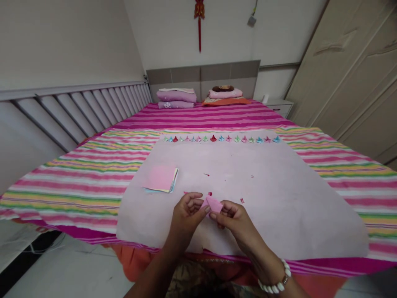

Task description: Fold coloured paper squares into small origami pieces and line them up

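Both of my hands pinch a small folded piece of pink paper [213, 204] just above the pale sheet [279, 198] spread on the bed. My left hand [186, 213] grips its left side with fingers curled. My right hand [232, 217], with a white bead bracelet on its wrist, holds the right side between thumb and fingers. A stack of coloured paper squares [161, 179], pink on top, lies to the left of my hands on the sheet.
A row of several small folded paper shapes [221, 138] lines the sheet's far edge. The bed has a striped pink, green and yellow cover [93, 174]. Folded bedding [176, 98] sits by the headboard. A slatted rail stands at left, a wardrobe at right.
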`<move>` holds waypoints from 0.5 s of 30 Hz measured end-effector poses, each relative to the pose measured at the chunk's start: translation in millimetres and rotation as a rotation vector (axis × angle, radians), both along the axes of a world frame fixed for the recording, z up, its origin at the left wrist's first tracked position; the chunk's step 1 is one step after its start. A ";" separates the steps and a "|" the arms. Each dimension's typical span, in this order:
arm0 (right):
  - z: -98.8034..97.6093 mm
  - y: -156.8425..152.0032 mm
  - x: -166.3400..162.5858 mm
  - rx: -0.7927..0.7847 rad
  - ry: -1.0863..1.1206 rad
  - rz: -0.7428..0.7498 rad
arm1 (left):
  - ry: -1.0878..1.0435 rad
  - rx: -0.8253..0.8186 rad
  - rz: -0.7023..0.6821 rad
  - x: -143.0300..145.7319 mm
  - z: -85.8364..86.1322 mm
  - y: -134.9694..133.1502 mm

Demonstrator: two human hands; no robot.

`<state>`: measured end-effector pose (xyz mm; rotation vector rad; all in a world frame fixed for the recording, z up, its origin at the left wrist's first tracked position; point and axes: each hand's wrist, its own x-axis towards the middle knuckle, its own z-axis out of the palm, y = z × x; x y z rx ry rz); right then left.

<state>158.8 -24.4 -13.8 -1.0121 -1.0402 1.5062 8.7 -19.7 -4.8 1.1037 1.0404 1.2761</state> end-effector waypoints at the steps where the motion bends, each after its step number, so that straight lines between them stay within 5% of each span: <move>1: -1.4 -0.1 0.1 0.003 -0.001 -0.002 | 0.006 -0.026 -0.034 -0.5 1.0 0.8; 7: -4.9 -0.7 -1.0 0.016 0.004 0.033 | 0.112 -0.067 -0.166 -0.4 13.6 3.6; 15: -2.1 -5.6 -2.5 0.000 -0.025 0.082 | 0.047 -0.053 -0.067 0.2 10.8 4.1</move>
